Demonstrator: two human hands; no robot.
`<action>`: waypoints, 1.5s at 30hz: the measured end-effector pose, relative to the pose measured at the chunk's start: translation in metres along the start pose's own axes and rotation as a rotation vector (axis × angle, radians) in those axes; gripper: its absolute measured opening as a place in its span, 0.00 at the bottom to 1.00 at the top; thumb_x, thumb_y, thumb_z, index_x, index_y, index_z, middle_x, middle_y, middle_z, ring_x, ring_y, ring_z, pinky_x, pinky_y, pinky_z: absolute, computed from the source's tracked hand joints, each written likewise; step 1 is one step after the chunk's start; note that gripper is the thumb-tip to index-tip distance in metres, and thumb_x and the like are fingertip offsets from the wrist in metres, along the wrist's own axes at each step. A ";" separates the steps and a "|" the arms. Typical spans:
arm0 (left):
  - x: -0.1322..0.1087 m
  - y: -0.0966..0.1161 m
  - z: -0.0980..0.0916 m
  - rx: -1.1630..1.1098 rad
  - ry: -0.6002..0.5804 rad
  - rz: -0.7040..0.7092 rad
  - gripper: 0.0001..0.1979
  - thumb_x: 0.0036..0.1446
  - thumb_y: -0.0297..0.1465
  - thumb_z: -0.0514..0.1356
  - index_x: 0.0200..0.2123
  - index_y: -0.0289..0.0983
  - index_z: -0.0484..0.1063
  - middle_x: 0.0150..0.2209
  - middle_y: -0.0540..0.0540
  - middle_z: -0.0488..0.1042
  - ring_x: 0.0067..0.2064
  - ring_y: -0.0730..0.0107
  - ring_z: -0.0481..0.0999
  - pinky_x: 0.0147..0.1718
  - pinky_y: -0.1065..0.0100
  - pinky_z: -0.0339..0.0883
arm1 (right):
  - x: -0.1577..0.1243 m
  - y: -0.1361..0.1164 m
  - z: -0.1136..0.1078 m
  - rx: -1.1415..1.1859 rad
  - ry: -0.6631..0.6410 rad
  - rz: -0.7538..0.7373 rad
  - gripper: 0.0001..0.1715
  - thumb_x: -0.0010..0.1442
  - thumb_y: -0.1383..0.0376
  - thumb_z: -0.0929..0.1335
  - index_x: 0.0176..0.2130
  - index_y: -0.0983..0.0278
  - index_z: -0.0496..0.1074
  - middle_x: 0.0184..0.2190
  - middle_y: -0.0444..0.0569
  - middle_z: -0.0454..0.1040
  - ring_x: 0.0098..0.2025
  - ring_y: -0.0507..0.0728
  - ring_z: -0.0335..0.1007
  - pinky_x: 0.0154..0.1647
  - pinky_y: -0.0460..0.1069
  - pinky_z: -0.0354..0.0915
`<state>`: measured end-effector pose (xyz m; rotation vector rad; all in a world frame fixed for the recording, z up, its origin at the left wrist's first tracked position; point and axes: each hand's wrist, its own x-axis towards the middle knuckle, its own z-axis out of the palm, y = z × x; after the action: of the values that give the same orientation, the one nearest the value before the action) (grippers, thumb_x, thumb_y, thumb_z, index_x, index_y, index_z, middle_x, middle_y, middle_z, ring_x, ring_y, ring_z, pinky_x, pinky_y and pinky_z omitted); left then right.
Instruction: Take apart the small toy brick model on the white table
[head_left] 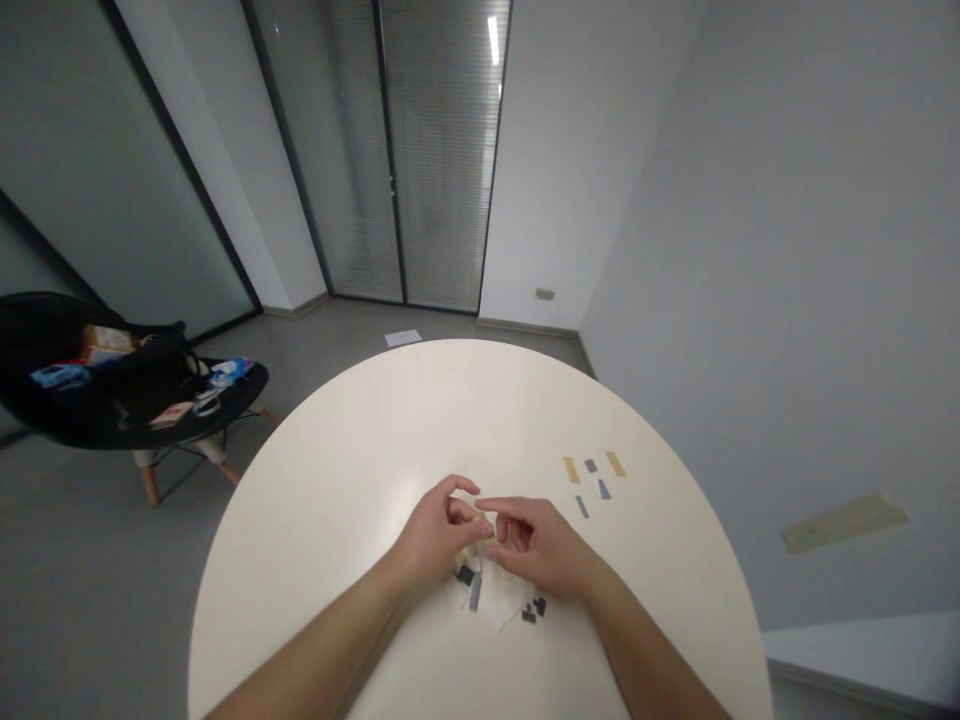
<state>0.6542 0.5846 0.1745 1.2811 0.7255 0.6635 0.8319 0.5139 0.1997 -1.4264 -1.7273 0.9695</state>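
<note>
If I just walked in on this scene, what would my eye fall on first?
Probably the left hand and right hand, bare and close together over small scraps on the pale, round table. Next, perhaps the tan and gray pieces lying beyond the right hand, toward the right. Off to the left, a black chair holds a jumble of belongings.

Glass panels [442, 170] are set beyond the far edge of the counter [360, 430]; a chair [90, 432] is placed past the left.
</note>
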 end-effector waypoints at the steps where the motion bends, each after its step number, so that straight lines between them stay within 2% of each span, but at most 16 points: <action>1: 0.000 0.001 0.000 0.000 0.003 -0.009 0.24 0.45 0.34 0.71 0.42 0.37 0.64 0.21 0.54 0.74 0.21 0.76 0.67 0.22 0.75 0.56 | 0.000 -0.002 0.001 -0.024 0.005 -0.019 0.27 0.51 0.67 0.71 0.52 0.60 0.75 0.28 0.41 0.69 0.24 0.47 0.56 0.25 0.44 0.56; 5: -0.001 0.001 0.002 0.005 0.015 -0.028 0.24 0.45 0.35 0.71 0.42 0.37 0.64 0.20 0.56 0.72 0.21 0.77 0.67 0.21 0.76 0.54 | 0.002 -0.008 0.002 -0.103 0.023 -0.069 0.22 0.52 0.69 0.71 0.48 0.58 0.78 0.26 0.41 0.69 0.25 0.49 0.58 0.28 0.44 0.57; 12: 0.000 -0.005 0.003 -0.006 -0.008 -0.021 0.25 0.44 0.38 0.72 0.42 0.37 0.65 0.22 0.53 0.74 0.22 0.75 0.70 0.23 0.74 0.57 | 0.002 -0.013 0.002 -0.096 0.024 -0.037 0.17 0.51 0.68 0.72 0.42 0.60 0.78 0.27 0.42 0.72 0.26 0.49 0.59 0.28 0.44 0.57; 16: 0.000 -0.008 0.003 -0.011 -0.022 -0.016 0.25 0.45 0.39 0.71 0.42 0.37 0.65 0.25 0.50 0.76 0.25 0.72 0.72 0.25 0.73 0.59 | 0.001 -0.009 0.004 -0.084 0.035 -0.052 0.13 0.52 0.70 0.69 0.40 0.62 0.76 0.25 0.41 0.69 0.25 0.48 0.58 0.26 0.44 0.56; 20: 0.000 -0.005 0.001 0.047 0.000 -0.006 0.23 0.48 0.40 0.70 0.43 0.37 0.67 0.26 0.51 0.75 0.25 0.72 0.71 0.24 0.73 0.58 | 0.002 0.000 0.000 -0.089 0.099 -0.045 0.10 0.55 0.67 0.68 0.39 0.63 0.74 0.26 0.41 0.67 0.26 0.49 0.59 0.27 0.44 0.57; 23: -0.001 -0.002 -0.001 0.104 0.041 0.016 0.18 0.50 0.39 0.68 0.41 0.37 0.69 0.22 0.54 0.70 0.23 0.75 0.67 0.25 0.72 0.57 | 0.004 0.011 -0.012 -0.108 0.198 -0.014 0.09 0.56 0.65 0.68 0.40 0.62 0.73 0.27 0.42 0.68 0.27 0.50 0.61 0.28 0.44 0.60; 26: 0.000 -0.001 -0.002 0.148 0.053 0.035 0.14 0.51 0.38 0.67 0.36 0.36 0.71 0.22 0.54 0.69 0.24 0.75 0.65 0.26 0.70 0.57 | 0.004 0.028 -0.033 -0.171 0.370 0.050 0.11 0.55 0.62 0.67 0.39 0.62 0.72 0.27 0.43 0.69 0.27 0.51 0.63 0.31 0.46 0.62; 30: 0.002 -0.003 -0.007 0.228 0.048 0.049 0.10 0.52 0.36 0.66 0.33 0.35 0.73 0.23 0.52 0.70 0.25 0.73 0.66 0.28 0.69 0.58 | -0.002 0.052 -0.067 -0.192 0.651 0.242 0.15 0.52 0.58 0.67 0.40 0.61 0.72 0.23 0.41 0.69 0.23 0.52 0.65 0.27 0.47 0.63; 35: 0.002 -0.003 -0.013 0.316 -0.004 0.058 0.08 0.52 0.34 0.64 0.32 0.35 0.74 0.24 0.51 0.70 0.25 0.73 0.66 0.27 0.70 0.57 | -0.020 0.071 -0.104 -0.360 0.878 0.493 0.15 0.48 0.61 0.67 0.38 0.61 0.73 0.22 0.42 0.71 0.24 0.54 0.69 0.29 0.48 0.62; 40: -0.002 0.005 -0.019 0.488 -0.077 0.048 0.08 0.52 0.32 0.62 0.30 0.34 0.77 0.24 0.49 0.72 0.26 0.73 0.67 0.26 0.71 0.56 | -0.034 0.086 -0.125 -0.556 0.847 0.652 0.14 0.45 0.63 0.67 0.35 0.61 0.74 0.25 0.46 0.73 0.27 0.56 0.68 0.29 0.49 0.59; 45: -0.009 0.020 -0.025 0.657 -0.216 -0.003 0.09 0.51 0.32 0.61 0.30 0.34 0.80 0.24 0.49 0.74 0.25 0.74 0.66 0.24 0.73 0.54 | -0.044 0.102 -0.135 -0.568 0.786 0.740 0.13 0.45 0.64 0.66 0.34 0.61 0.75 0.26 0.48 0.76 0.28 0.57 0.69 0.30 0.49 0.58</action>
<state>0.6278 0.5956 0.1921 1.9168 0.7949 0.2729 1.0040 0.4984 0.1738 -2.4771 -0.8896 0.1224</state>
